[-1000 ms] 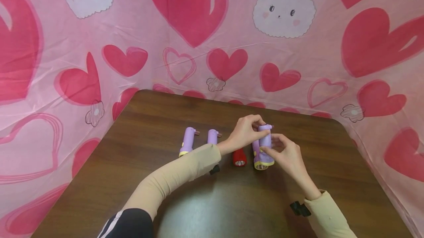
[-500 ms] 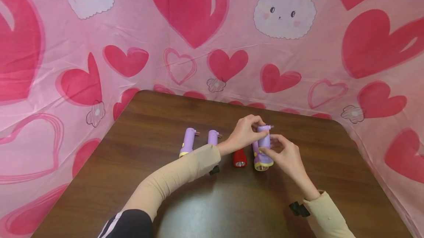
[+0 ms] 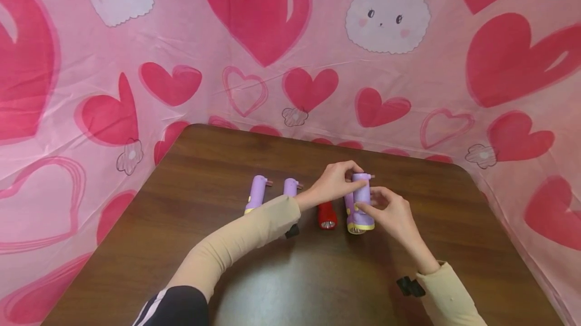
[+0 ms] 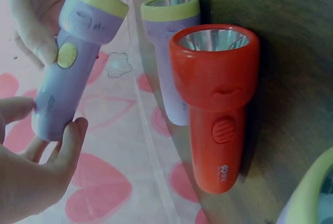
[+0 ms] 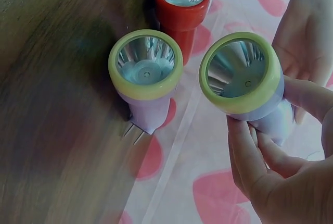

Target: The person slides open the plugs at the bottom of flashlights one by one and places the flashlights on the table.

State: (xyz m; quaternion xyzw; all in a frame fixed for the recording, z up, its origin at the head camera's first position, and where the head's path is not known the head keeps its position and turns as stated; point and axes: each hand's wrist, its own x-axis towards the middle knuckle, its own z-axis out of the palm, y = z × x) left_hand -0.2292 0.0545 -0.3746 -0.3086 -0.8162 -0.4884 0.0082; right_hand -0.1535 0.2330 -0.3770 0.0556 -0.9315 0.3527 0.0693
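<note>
Both hands hold one purple flashlight (image 3: 362,196) with a yellow rim and a yellow button, just above the table. My left hand (image 3: 333,180) grips its tail end, where a small folding plug sticks out to the right. Thumb and fingers of my right hand (image 3: 394,211) pinch the body nearer the head; in the left wrist view that thumb lies at the yellow button (image 4: 67,56). A second purple flashlight (image 5: 145,89) lies close beside, partly hidden behind the held one in the head view. Left of it lies a red flashlight (image 3: 327,219), partly covered by my left hand.
Two more purple flashlights lie to the left, one farther out (image 3: 257,192) and one nearer (image 3: 290,187), both with plugs out and partly hidden by my left sleeve (image 3: 254,227). The brown wooden table (image 3: 317,275) meets a pink heart-patterned cloth (image 3: 254,48) behind and at the sides.
</note>
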